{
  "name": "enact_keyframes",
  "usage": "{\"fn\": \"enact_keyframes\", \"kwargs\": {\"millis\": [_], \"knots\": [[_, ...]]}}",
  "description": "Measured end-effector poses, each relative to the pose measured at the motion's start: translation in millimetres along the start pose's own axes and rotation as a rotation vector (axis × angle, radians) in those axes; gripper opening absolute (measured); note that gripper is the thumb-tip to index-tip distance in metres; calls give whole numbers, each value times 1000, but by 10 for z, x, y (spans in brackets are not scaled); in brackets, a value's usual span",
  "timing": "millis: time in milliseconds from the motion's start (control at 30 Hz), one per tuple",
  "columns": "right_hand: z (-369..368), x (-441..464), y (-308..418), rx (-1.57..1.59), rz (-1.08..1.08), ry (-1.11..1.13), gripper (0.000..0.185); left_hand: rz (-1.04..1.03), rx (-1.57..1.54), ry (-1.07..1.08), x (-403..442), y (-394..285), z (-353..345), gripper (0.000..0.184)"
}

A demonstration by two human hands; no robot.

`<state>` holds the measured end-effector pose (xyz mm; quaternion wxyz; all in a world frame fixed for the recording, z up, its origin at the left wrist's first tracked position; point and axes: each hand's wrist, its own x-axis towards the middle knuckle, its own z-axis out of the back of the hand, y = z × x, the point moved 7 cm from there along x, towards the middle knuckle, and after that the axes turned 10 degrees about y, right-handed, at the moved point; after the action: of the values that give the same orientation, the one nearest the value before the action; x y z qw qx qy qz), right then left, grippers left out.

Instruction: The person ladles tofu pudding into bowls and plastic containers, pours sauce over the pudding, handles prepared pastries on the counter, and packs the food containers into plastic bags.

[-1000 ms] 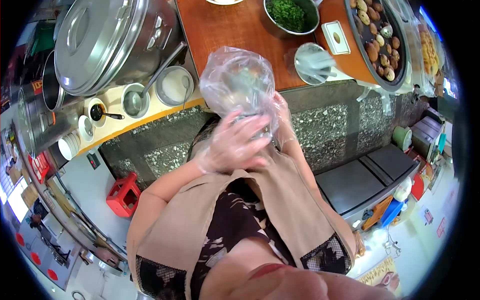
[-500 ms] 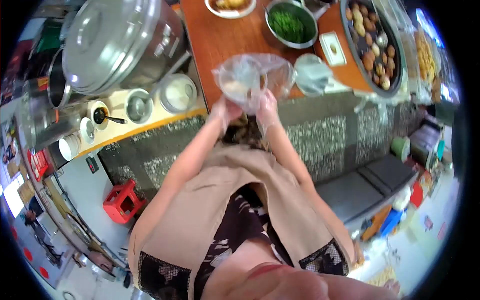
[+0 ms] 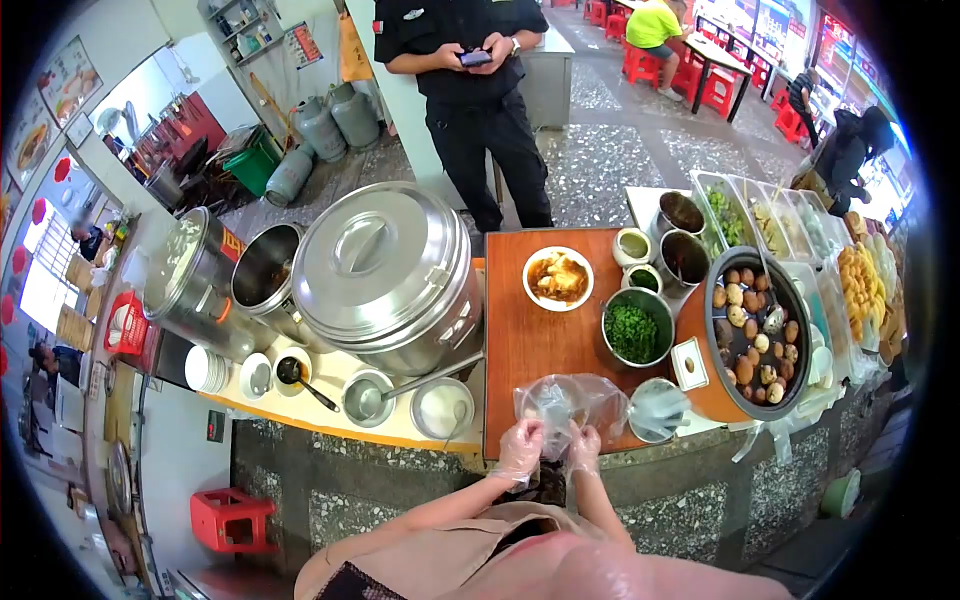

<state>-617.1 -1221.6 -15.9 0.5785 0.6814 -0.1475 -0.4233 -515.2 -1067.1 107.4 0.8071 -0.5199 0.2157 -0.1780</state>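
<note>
A clear plastic bag [image 3: 598, 396] is held at the near edge of the brown tabletop [image 3: 515, 345]. My left hand [image 3: 521, 447], in a clear disposable glove, is closed on the bag's left side. The gloved right hand [image 3: 583, 447] pinches it at the right, a short way from the left hand. Whether anything is inside the bag is hard to make out. Just right of it sits a round container [image 3: 657, 410] with clear plastic over it. Beyond are a steel bowl of chopped green herbs [image 3: 634, 335] and a white bowl of food in brown sauce [image 3: 558, 278].
A wide pot of eggs in dark liquid [image 3: 757, 335] stands at the right, near a small white dish [image 3: 689, 364]. Left are a large lidded steel pot [image 3: 385, 275], a ladle [image 3: 375, 402] and several bowls. A person in dark clothes [image 3: 475, 110] stands across the table holding a phone.
The head view has tilted up, bringing the far side of the table and the standing person into sight. Both hands keep hold of the plastic bag near the table edge.
</note>
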Motion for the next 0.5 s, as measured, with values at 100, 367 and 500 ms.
{"fn": "enact_keyframes", "kwargs": {"millis": [100, 367, 500], "knots": [[28, 36, -46, -49, -23, -3, 34, -44, -48, -32, -32, -91, 125, 13], [24, -60, 243, -158, -139, 38, 29, 3, -211, 26, 4, 109, 134, 15], [65, 53, 122, -185, -158, 26, 32, 21, -238, 16, 47, 241, 168, 15]]}}
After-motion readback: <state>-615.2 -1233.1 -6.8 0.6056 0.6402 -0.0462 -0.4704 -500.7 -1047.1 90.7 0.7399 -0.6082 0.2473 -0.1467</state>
